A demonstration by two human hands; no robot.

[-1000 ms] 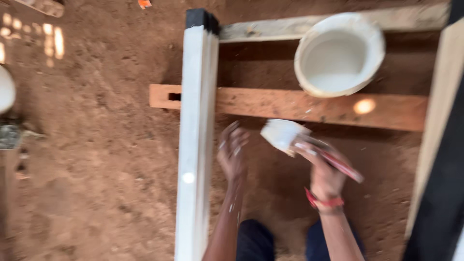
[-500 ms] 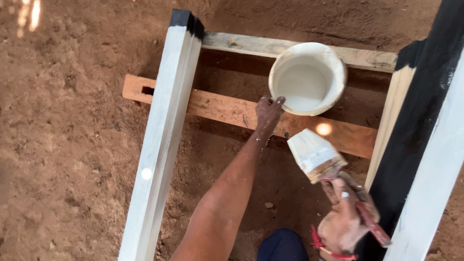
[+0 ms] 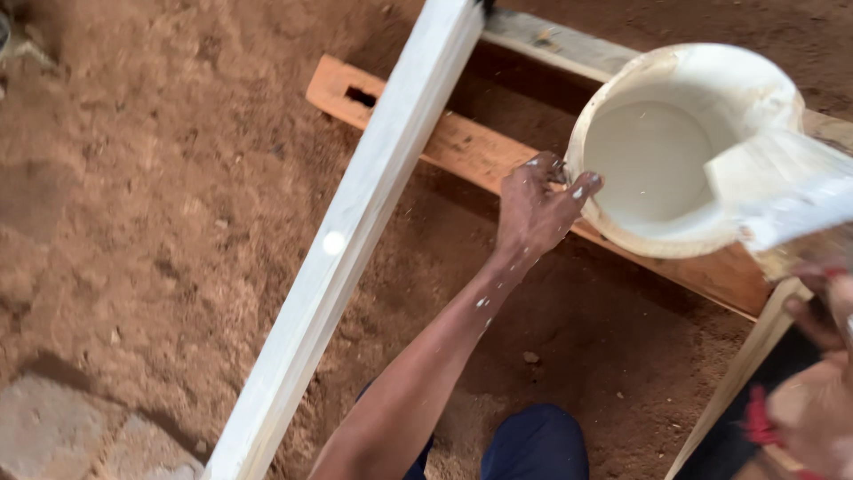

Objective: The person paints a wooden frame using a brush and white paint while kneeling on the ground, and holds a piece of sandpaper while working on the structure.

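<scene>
Head view, looking down: left hand (image 3: 538,209) grips the near rim of the white paint bucket (image 3: 680,147), thumb hooked over the lip w/ fingers curled under the outer wall, paint specks on skin and forearm. Bucket sits just beyond the hand on an orange-brown wood plank (image 3: 462,147) that runs under it and off to the hand's left; it holds white paint, level well below the rim. Right hand (image 3: 822,356) is blurred at the frame edge, to the right of and nearer than the bucket; it looks closed round the handle of a wide paintbrush (image 3: 777,191), though exact finger grip can't be told. Brush bristles, loaded white, overlap the bucket's right rim. Left of the left hand a long white-painted beam (image 3: 355,231) slants across the dirt floor (image 3: 133,222); another pale frame piece (image 3: 737,382) runs below the right hand. Risks, as I judge: one-sided rim grip + paint-wet fingers could let the bucket tip or slip off the narrow plank, spilling on the dirt. Loaded brush may drip outside the rim. Forearm is near the painted beam, so a smear is possible if that coat is wet.
</scene>
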